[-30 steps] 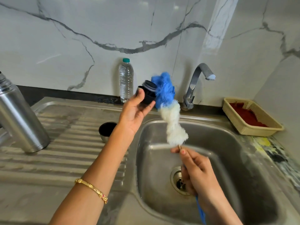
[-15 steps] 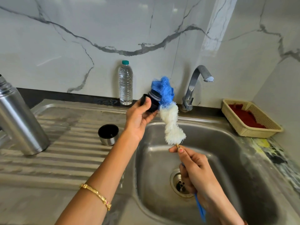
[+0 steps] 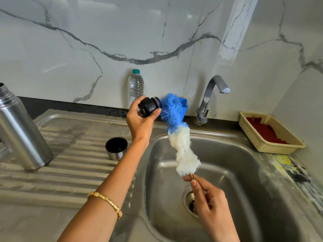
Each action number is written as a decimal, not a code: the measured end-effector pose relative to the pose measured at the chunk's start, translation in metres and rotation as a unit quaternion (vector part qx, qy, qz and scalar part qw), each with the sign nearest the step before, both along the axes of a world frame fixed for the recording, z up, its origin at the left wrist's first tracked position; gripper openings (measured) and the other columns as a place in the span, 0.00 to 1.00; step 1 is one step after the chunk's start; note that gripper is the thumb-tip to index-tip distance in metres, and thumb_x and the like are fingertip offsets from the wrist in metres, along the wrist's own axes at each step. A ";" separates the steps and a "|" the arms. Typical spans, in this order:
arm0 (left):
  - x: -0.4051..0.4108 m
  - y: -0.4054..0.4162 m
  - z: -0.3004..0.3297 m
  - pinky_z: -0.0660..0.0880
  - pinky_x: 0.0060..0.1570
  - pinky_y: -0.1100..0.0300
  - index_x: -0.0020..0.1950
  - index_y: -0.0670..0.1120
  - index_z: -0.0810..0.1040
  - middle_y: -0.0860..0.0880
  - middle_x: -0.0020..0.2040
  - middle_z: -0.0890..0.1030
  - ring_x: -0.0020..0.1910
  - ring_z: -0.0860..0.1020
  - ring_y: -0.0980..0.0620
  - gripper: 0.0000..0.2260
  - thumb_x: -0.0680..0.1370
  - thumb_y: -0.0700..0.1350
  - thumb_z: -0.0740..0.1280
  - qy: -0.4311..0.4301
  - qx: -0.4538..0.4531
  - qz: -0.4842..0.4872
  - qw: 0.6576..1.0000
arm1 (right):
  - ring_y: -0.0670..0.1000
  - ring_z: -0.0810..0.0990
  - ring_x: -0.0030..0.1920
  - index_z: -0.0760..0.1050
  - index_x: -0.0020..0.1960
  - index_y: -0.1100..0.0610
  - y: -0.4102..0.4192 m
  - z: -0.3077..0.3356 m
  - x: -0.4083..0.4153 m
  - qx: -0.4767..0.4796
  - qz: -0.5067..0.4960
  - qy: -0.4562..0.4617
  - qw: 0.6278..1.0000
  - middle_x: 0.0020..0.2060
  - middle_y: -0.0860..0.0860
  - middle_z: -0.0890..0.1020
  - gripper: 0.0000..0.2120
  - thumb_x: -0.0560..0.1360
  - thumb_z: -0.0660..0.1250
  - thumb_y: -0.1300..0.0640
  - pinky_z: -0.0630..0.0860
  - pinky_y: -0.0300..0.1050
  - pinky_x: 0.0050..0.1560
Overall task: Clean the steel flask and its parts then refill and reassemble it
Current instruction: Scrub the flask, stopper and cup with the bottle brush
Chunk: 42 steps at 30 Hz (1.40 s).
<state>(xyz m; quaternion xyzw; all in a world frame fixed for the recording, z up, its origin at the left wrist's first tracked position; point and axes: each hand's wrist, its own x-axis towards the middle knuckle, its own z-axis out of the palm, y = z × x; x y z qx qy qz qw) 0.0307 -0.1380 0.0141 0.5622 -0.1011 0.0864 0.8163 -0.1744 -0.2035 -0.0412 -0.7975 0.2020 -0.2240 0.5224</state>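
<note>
My left hand (image 3: 140, 122) grips the flask's black stopper (image 3: 148, 107) above the sink's back-left corner. A bottle brush (image 3: 180, 137) with blue upper bristles and white lower ones leans up from the basin, its blue end pressed against the stopper. My right hand (image 3: 208, 196) grips the brush's thin handle just below the white bristles, over the drain. The open steel flask (image 3: 21, 130) stands at the left on the ribbed drainboard. Its steel cup (image 3: 116, 148), black inside, sits mouth up on the drainboard near the basin.
The steel sink (image 3: 227, 172) fills the lower right, with a drain (image 3: 191, 205) and a tap (image 3: 209, 96) behind it. A plastic water bottle (image 3: 136, 87) stands against the marble wall. A cream basket (image 3: 269, 135) holding something red sits at the right.
My left hand has turned the stopper so its black top faces me. The brush's blue end has shifted against the stopper, and my right hand has moved slightly right.
</note>
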 end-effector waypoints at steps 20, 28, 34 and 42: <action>-0.001 0.019 0.005 0.81 0.44 0.58 0.60 0.43 0.75 0.48 0.52 0.79 0.50 0.80 0.49 0.16 0.73 0.34 0.68 0.109 -0.065 -0.161 0.979 | 0.41 0.56 0.17 0.79 0.41 0.54 -0.007 0.027 -0.008 0.058 0.043 -0.017 0.997 0.17 0.46 0.59 0.14 0.78 0.57 0.62 0.55 0.30 0.20; -0.001 0.016 0.010 0.81 0.44 0.57 0.62 0.40 0.74 0.44 0.56 0.78 0.53 0.78 0.46 0.17 0.74 0.34 0.68 0.119 -0.083 -0.142 0.979 | 0.41 0.56 0.16 0.78 0.43 0.54 -0.006 0.029 -0.005 0.065 0.052 0.014 0.996 0.17 0.45 0.59 0.13 0.79 0.57 0.60 0.55 0.30 0.19; -0.012 0.010 0.006 0.81 0.43 0.58 0.56 0.45 0.76 0.49 0.51 0.80 0.46 0.81 0.53 0.13 0.74 0.33 0.67 0.069 -0.024 -0.218 0.973 | 0.42 0.56 0.16 0.77 0.42 0.54 -0.015 0.031 0.016 0.082 0.040 0.016 0.996 0.17 0.44 0.59 0.13 0.80 0.56 0.60 0.55 0.30 0.18; -0.015 0.014 0.005 0.80 0.40 0.63 0.56 0.46 0.76 0.52 0.48 0.81 0.45 0.81 0.53 0.13 0.73 0.35 0.68 0.059 -0.050 -0.161 0.984 | 0.41 0.54 0.17 0.78 0.46 0.52 0.003 0.018 0.003 0.103 0.028 0.014 0.994 0.16 0.44 0.57 0.13 0.80 0.56 0.60 0.53 0.30 0.19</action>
